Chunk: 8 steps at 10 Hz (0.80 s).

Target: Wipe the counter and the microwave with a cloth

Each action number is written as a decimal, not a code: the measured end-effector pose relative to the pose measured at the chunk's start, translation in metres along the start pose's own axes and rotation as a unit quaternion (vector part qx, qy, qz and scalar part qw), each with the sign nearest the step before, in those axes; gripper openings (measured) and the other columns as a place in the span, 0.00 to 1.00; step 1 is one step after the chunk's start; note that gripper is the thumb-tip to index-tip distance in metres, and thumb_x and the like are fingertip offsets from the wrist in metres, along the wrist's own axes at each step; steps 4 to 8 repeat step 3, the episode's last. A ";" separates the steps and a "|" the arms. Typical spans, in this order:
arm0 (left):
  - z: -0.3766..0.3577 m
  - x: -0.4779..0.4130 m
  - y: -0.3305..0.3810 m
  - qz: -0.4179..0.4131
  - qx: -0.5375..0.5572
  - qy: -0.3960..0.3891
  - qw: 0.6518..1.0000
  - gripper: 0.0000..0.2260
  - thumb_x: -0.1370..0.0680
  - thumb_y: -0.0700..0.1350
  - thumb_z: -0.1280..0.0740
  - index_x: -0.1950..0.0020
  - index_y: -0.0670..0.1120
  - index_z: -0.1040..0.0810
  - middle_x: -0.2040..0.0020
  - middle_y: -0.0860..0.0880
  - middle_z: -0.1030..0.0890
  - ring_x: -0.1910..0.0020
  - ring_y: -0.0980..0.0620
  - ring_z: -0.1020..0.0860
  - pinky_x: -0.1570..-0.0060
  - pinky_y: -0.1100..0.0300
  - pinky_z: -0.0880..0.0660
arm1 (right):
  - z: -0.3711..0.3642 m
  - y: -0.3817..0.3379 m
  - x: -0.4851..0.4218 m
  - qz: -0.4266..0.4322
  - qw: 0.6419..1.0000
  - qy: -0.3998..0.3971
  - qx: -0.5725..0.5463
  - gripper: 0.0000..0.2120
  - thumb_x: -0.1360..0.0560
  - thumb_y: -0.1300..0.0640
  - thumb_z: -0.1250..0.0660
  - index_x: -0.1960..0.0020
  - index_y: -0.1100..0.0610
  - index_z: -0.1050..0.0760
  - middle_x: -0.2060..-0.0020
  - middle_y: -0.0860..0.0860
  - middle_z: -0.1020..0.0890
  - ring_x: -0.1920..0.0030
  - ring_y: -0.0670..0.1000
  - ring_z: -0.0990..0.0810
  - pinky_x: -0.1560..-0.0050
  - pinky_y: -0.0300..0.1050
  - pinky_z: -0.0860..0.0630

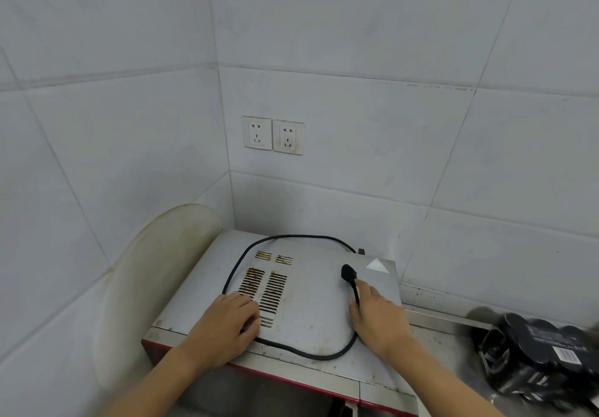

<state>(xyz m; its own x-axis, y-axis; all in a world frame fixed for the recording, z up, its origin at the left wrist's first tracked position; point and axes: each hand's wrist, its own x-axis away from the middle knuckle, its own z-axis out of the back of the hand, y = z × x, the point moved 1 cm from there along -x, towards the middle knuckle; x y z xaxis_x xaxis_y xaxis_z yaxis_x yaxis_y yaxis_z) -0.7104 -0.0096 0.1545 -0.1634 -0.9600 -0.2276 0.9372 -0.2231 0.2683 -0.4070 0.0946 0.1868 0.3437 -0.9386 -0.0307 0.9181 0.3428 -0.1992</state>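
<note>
Head view: microwave (311, 306) top is stained, with the power cord (291, 236) looped on it. No cloth is visible, so wiping seems unstarted. Left hand (223, 326) rests relaxed on its vents (275, 290). Right hand (379, 319) touches the cord; whether it grips is unclear. Counter (434, 339) lies right of the microwave.

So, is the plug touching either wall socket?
Apart. The head view shows the plug lying on top of the microwave, well below both sockets, which are empty.

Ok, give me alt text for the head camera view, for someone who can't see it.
Two bare hands rest on a stained grey microwave in a tiled corner: the left hand over its vents, the right hand on its unplugged black cord.
</note>
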 end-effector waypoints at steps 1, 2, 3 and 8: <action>0.003 -0.002 0.003 0.010 -0.009 -0.005 1.000 0.10 0.18 0.60 0.46 0.52 0.59 0.28 0.51 0.62 0.24 0.51 0.62 0.29 0.45 0.66 0.30 | 0.004 0.000 0.008 0.002 1.000 0.007 0.000 0.22 0.14 0.45 0.51 0.22 0.50 0.41 0.40 0.50 0.24 0.47 0.54 0.19 0.54 0.48 0.24; 0.010 -0.010 0.015 0.023 -0.016 0.001 1.000 0.11 0.20 0.60 0.48 0.52 0.58 0.28 0.52 0.63 0.25 0.50 0.61 0.28 0.46 0.65 0.32 | 0.014 0.005 0.024 0.006 0.999 0.030 0.021 0.23 0.14 0.44 0.52 0.23 0.51 0.38 0.37 0.50 0.26 0.45 0.53 0.20 0.49 0.47 0.22; 0.017 -0.021 0.027 0.014 -0.016 0.037 0.999 0.07 0.17 0.57 0.42 0.51 0.58 0.27 0.53 0.62 0.25 0.52 0.59 0.27 0.46 0.61 0.29 | 0.029 0.014 0.041 -0.001 0.998 0.049 0.050 0.23 0.14 0.42 0.53 0.24 0.50 0.35 0.36 0.50 0.27 0.42 0.53 0.22 0.42 0.48 0.25; 0.017 -0.021 0.027 0.014 -0.016 0.037 0.999 0.07 0.17 0.57 0.42 0.51 0.58 0.27 0.53 0.62 0.25 0.52 0.59 0.27 0.46 0.61 0.29 | 0.029 0.014 0.041 -0.001 0.998 0.049 0.050 0.23 0.14 0.42 0.53 0.24 0.50 0.35 0.36 0.50 0.27 0.42 0.53 0.22 0.42 0.48 0.25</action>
